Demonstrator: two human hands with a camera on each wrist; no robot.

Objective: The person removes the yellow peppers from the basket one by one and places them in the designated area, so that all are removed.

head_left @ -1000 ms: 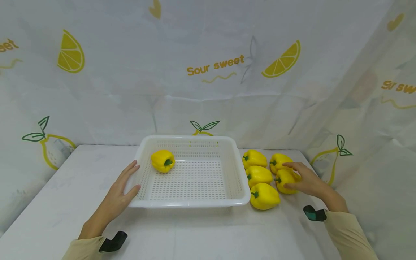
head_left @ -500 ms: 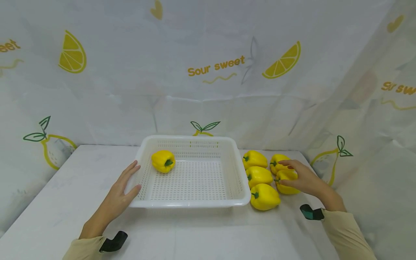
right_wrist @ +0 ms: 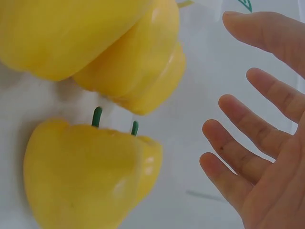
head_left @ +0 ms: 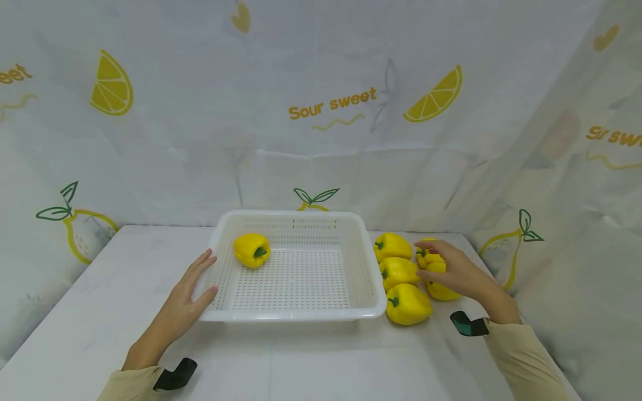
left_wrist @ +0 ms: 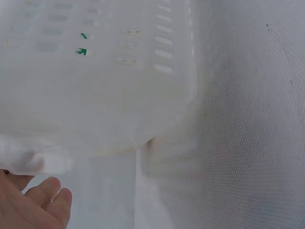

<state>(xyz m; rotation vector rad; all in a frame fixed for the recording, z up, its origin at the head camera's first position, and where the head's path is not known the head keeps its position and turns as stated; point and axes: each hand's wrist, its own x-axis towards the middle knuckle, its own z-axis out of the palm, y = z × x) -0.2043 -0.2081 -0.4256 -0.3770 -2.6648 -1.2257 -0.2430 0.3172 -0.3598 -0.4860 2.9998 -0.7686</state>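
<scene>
A white slotted plastic basket [head_left: 293,316] sits mid-table, holding one yellow bell pepper [head_left: 252,250] near its back left corner. At the basket's left side, my left hand [head_left: 178,312] has its fingers extended along the rim. The left wrist view shows its fingers [left_wrist: 59,205] close under the basket's edge. Over the peppers at the right, my right hand [head_left: 458,273] hovers with spread fingers and nothing in its grasp. It partly covers two peppers, a back one [head_left: 427,258] and a nearer one [head_left: 443,291]. In the right wrist view, a gap separates the fingertips from the peppers [right_wrist: 86,176].
Beside the basket's right wall stands a column of three yellow peppers: back [head_left: 393,247], middle [head_left: 399,273] and front [head_left: 408,304]. The white table [head_left: 321,367] ends at a lemon-printed curtain [head_left: 321,167] behind and at the right.
My right hand has shifted left over the right-hand peppers, from the nearer one toward the three-pepper column. The left hand, basket and peppers stay in place.
</scene>
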